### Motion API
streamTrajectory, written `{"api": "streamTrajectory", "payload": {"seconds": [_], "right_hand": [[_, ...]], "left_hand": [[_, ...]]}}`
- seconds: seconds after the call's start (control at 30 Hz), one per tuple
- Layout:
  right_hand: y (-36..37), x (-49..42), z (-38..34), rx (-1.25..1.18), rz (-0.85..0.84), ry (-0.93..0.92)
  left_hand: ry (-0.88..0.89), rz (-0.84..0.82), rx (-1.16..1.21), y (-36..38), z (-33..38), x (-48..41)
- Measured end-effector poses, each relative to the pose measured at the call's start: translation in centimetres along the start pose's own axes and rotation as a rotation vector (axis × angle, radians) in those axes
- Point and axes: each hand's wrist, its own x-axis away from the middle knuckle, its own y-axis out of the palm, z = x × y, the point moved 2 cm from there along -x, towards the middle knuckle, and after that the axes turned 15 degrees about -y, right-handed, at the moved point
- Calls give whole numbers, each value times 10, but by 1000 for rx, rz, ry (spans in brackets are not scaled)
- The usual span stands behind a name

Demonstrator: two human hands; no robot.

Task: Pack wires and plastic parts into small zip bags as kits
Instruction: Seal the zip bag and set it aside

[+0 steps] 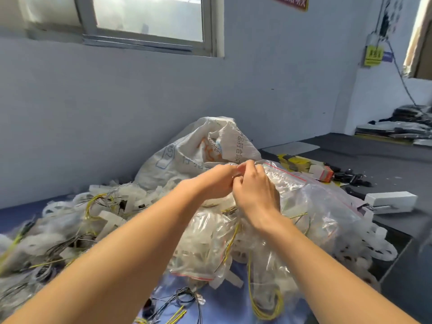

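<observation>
My left hand (pixel 214 181) and my right hand (pixel 254 190) meet above the pile, fingertips together at a corner of a clear zip bag (pixel 294 181) with a red seal line. Both pinch the bag's edge; what lies between the fingers is hidden. Filled zip bags (pixel 201 253) holding wires and white plastic parts lie under my forearms. Loose yellow-green wires (pixel 264 305) and dark wires (pixel 182 298) lie on the blue table surface (pixel 222 298). White plastic parts (pixel 109 220) are heaped at the left.
A large white woven sack (pixel 198 146) leans against the wall behind the pile. To the right are a white box (pixel 390 202), small yellow and orange packs (pixel 306 167) and dark items on a grey bench (pixel 374 153). Stacked dark goods (pixel 402 127) sit far right.
</observation>
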Motion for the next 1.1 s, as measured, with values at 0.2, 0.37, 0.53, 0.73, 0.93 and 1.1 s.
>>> {"api": "streamTrajectory", "payload": {"seconds": [0.2, 0.37, 0.53, 0.73, 0.93, 1.1], "right_hand": [[21, 47, -146, -271, -42, -210], [62, 123, -278, -437, -219, -418], [111, 214, -364, -476, -444, -593], [163, 299, -399, -276, -646, -777], [194, 326, -394, -125, -646, -873], [204, 332, -381, -162, -552, -920]], "left_hand": [[-322, 60, -80, -82, -68, 153], [-609, 7, -77, -111, -139, 319], [-939, 69, 85, -90, -196, 478], [-1173, 143, 232, -40, -218, 593], [-1248, 486, 187, -67, -231, 620], [-1621, 402, -266, -106, -256, 650]]}}
